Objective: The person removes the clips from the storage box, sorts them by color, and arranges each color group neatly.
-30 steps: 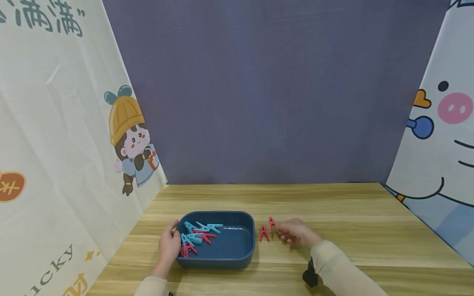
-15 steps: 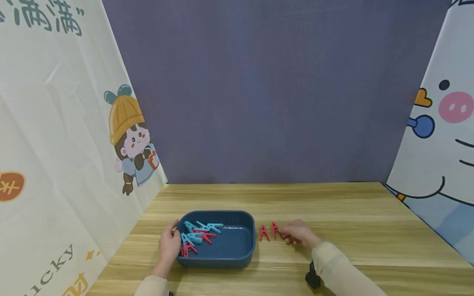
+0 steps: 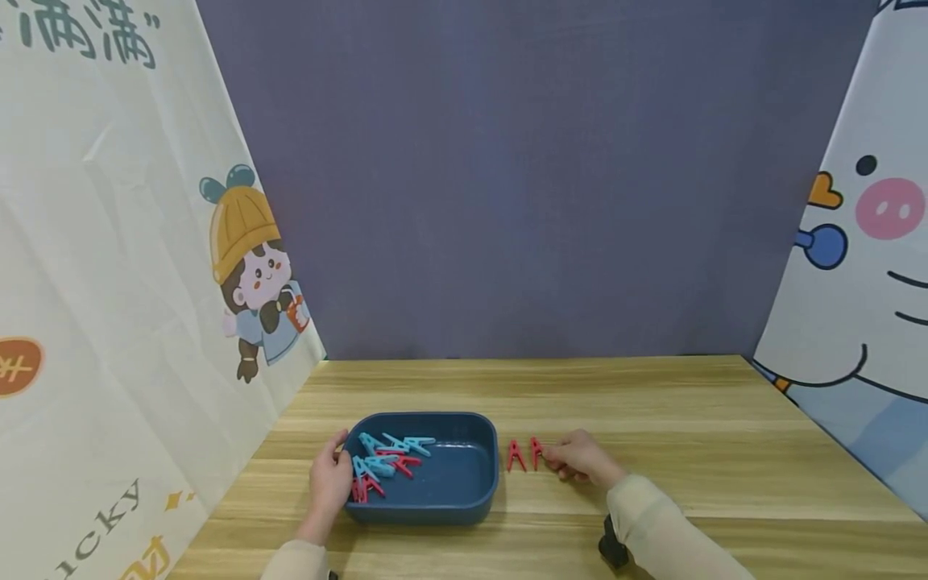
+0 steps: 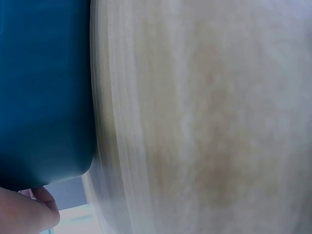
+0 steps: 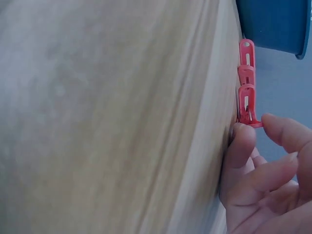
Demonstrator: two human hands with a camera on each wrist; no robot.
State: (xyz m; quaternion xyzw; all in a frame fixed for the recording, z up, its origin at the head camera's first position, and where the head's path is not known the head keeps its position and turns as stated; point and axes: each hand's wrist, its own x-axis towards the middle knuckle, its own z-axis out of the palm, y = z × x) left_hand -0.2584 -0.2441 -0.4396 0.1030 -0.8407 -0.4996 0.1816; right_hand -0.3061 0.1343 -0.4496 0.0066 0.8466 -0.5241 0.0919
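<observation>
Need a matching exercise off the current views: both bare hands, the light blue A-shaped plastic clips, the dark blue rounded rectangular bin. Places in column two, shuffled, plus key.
Things
1. Bare left hand
2. Bare right hand
3. Light blue A-shaped plastic clips
4. Dark blue rounded rectangular bin

Places
A. Inside the bin, toward its left side
B. Fingertips at the red A-shaped plastic clip farther from the bin, of the two outside it
C. Sitting on the wood-grain table
D. Gripping the bin's left end

Pairs: 1-D, 2-B, 3-A, 4-C
</observation>
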